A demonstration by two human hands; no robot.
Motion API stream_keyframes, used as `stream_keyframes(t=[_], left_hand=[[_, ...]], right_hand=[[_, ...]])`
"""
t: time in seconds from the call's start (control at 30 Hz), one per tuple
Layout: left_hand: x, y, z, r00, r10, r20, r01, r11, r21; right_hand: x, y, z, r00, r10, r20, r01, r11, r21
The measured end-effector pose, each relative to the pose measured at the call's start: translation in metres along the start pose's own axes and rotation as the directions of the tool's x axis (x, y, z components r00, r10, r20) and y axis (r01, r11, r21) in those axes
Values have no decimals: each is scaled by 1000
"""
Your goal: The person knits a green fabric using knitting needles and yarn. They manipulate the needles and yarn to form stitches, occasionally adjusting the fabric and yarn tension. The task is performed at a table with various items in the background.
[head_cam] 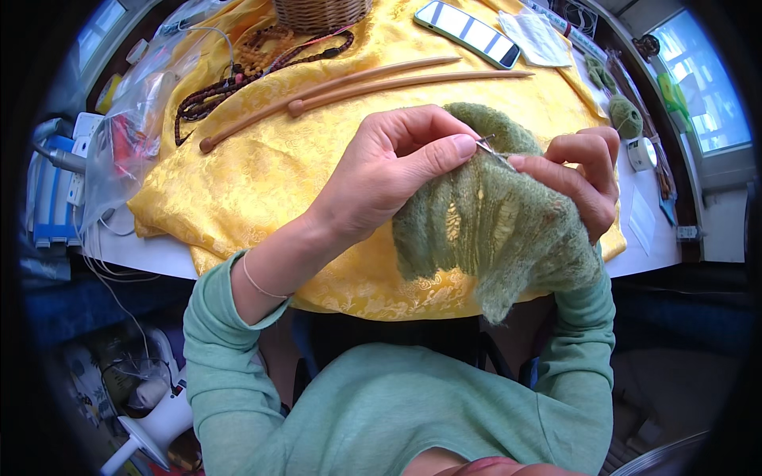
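A piece of green fuzzy knitting (524, 238) hangs from both hands over a yellow brocade cloth (250, 202). My left hand (411, 166) pinches its upper edge between thumb and forefinger, where thin metal knitting needles (494, 153) cross. My right hand (577, 178) holds the right side of the knitting, its fingertips at the other end of the metal needles. A green strand runs near the right fingertips. The lower fingers of the right hand are partly hidden by the knitting. Beyond the hands, two thick wooden knitting needles (411, 83) lie side by side on the cloth.
A wicker basket (321, 15), bead strings (205, 98) and a smartphone (467, 33) lie at the back. A white folded cloth (536, 38) is beside the phone. Green yarn balls (625, 116) and a white roll (642, 154) stand right. Plastic bags (119, 149) and cables are left.
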State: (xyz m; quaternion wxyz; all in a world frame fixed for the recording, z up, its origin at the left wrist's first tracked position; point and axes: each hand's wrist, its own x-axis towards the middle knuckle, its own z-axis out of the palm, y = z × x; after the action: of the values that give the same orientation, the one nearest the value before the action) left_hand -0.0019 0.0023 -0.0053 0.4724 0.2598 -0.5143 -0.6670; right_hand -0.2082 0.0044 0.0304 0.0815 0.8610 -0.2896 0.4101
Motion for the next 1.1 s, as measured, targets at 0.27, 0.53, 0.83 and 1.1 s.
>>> stream_keyframes(t=[0.27,0.53,0.83,1.1], left_hand=[[-4,1,6,993,1,114,-3,1000,21],[0,6,5,998,46,50,-46,999,-2],[-2,5,4,999,18,37,-17,1000,-16],[-2,-13,10,993,10,115,-27,988,152]], right_hand=[[3,2,8,999,-31,-18,31,1000,7],[3,3,3,988,14,-155,-1,996,86],[2,2,6,993,16,-117,1,989,148],[12,13,20,962,-7,275,-65,965,255]])
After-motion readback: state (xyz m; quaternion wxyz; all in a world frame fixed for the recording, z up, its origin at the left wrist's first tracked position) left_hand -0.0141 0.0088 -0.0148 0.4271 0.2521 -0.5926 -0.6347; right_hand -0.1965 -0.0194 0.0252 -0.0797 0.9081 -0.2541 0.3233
